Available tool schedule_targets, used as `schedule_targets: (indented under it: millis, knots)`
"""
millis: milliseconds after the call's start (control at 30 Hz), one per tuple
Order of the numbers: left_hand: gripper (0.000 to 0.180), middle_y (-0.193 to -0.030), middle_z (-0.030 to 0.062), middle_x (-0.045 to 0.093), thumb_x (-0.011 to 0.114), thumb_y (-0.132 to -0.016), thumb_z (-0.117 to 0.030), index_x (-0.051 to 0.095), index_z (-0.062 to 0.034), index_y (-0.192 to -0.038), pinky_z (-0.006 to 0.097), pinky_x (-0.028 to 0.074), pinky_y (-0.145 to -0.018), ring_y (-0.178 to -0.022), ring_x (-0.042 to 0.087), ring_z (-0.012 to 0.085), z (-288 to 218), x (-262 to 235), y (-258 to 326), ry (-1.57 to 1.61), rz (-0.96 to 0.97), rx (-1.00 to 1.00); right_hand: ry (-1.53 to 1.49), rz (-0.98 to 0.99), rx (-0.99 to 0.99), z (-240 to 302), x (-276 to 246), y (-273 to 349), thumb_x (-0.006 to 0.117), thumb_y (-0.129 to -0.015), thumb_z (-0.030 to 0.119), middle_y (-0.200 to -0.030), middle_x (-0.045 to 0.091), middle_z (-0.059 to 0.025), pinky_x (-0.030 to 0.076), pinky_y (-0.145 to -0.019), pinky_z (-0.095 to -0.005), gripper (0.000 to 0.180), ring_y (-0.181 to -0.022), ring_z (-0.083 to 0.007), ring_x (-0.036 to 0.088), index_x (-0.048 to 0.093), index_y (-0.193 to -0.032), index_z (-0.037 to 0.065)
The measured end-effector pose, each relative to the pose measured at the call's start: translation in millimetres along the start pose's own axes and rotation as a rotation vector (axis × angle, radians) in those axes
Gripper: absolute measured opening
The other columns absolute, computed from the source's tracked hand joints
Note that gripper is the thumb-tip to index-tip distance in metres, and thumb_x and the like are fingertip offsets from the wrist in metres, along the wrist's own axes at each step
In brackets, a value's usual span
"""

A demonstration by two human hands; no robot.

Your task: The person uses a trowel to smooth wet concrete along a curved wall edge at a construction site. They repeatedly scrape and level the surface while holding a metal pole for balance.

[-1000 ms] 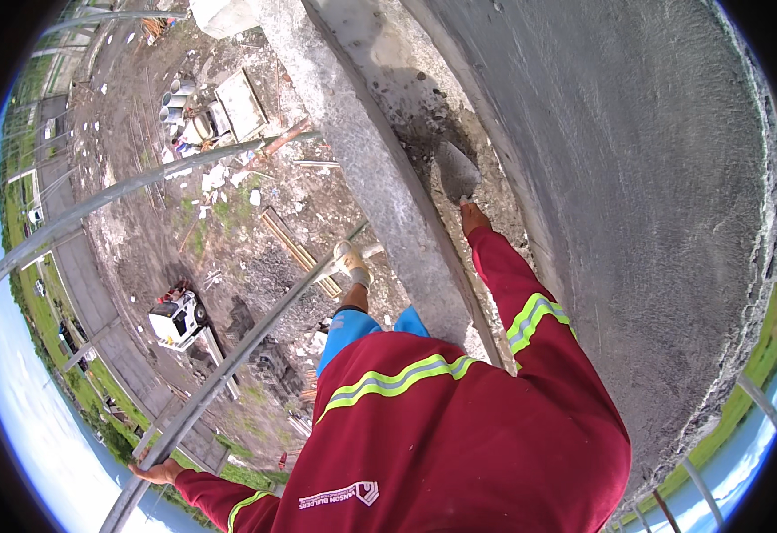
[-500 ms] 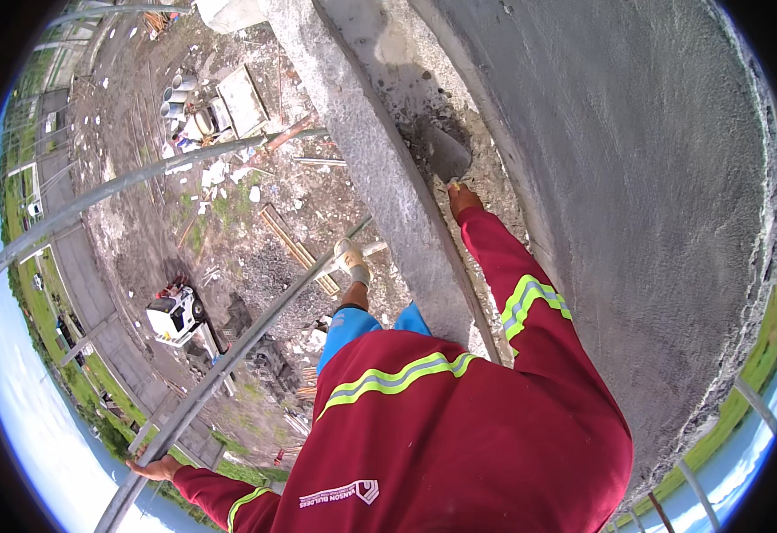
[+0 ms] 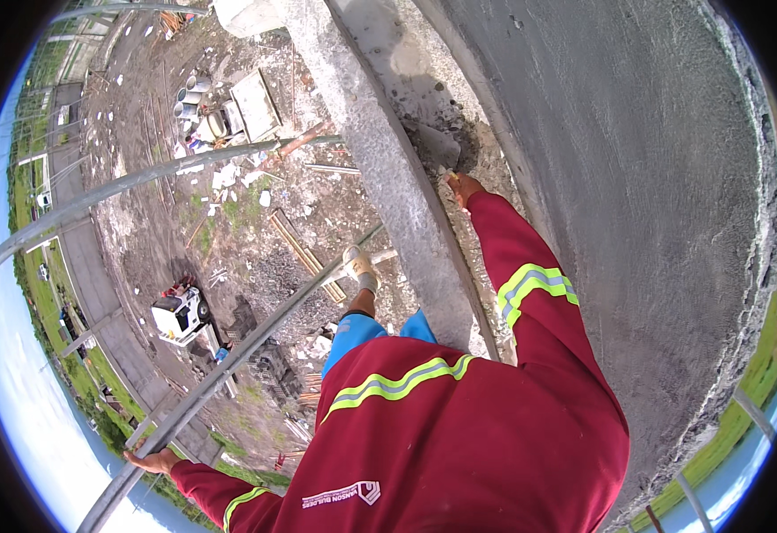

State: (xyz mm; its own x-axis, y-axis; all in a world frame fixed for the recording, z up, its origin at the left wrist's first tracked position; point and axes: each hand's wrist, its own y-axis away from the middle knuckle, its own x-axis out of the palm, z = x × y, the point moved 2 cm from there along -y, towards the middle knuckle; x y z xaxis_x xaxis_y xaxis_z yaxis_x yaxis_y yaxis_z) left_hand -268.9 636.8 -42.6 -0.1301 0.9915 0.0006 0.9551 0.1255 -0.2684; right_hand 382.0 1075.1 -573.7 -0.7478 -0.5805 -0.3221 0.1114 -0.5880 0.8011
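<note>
My right hand [image 3: 464,187] is closed round the handle of a trowel. The trowel's grey blade [image 3: 439,143] lies in the trough-like gap between a rough concrete beam [image 3: 386,147] and a smooth, grey plastered wall [image 3: 619,178]. Dark, crumbly mortar [image 3: 470,147] surrounds the blade, and its edge is hard to make out against it. Down at the lower left, my left hand [image 3: 151,460] grips a long scaffold pipe [image 3: 228,366], thumb and fingers on either side of it.
My foot [image 3: 360,266] stands on a scaffold pipe left of the beam, high above the ground. Another pipe [image 3: 139,178] crosses farther up. Far below are a white vehicle [image 3: 178,317], planks [image 3: 299,249], drums [image 3: 190,96] and rubble. The plastered wall bounds my right side.
My right hand and the trowel have shifted a little left, closer to the concrete beam, and the blade's angle differs. The view has moved slightly. My left hand stays on the scaffold pipe.
</note>
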Motion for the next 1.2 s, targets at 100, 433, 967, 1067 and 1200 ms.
schedule_targets:
  millis: [100,433,967,1067,1200]
  knots:
    - [0.035,-0.067,0.0040,0.052,0.072,-0.069,-0.038,0.053,-0.0091,-0.076,0.036,0.042,-0.073,-0.067,0.053,0.0182,0,0,1,-0.003,-0.020,-0.027,-0.203,0.114,0.019,-4,-12,18,0.044,-0.089,0.053,-0.065,0.054,-0.0108,0.041,-0.043,-0.0368,0.049,-0.045,-0.0200,0.049,0.052,-0.105,0.007]
    - [0.038,-0.071,0.0039,0.053,0.072,-0.069,-0.039,0.056,-0.0103,-0.089,0.037,0.042,-0.074,-0.069,0.052,0.0180,-6,6,15,0.022,-0.009,-0.092,-0.397,0.270,-0.242,87,-92,132,0.040,-0.093,0.047,-0.052,0.041,-0.0012,0.034,-0.035,-0.0286,0.041,-0.039,-0.0115,0.042,0.048,-0.091,0.007]
    - [0.035,-0.074,0.0049,0.057,0.069,-0.073,-0.039,0.058,-0.0079,-0.085,0.035,0.045,-0.074,-0.070,0.054,0.0183,-3,-2,6,-0.134,-0.172,-0.026,0.170,-0.367,-0.855,228,7,180,0.047,-0.091,0.038,-0.078,0.062,-0.0218,0.046,-0.067,-0.0466,0.040,-0.073,-0.0394,0.060,0.048,-0.108,0.002]
    - [0.033,-0.073,0.0052,0.057,0.068,-0.073,-0.039,0.057,-0.0081,-0.077,0.035,0.046,-0.074,-0.070,0.054,0.0187,-3,1,6,-0.093,-0.078,-0.008,-0.008,-0.568,-0.818,153,-52,171,0.042,-0.093,0.043,-0.078,0.062,-0.0204,0.044,-0.066,-0.0478,0.040,-0.074,-0.0406,0.059,0.048,-0.107,0.005]
    - [0.036,-0.068,0.0063,0.054,0.068,-0.072,-0.039,0.052,-0.0081,-0.065,0.035,0.045,-0.072,-0.067,0.053,0.0201,-1,-4,0,-0.101,-0.074,-0.018,-0.061,-0.437,-0.224,40,-70,125,0.036,-0.092,0.050,-0.094,0.060,-0.0251,0.043,-0.073,-0.0476,0.049,-0.086,-0.0437,0.057,0.049,-0.109,0.006]
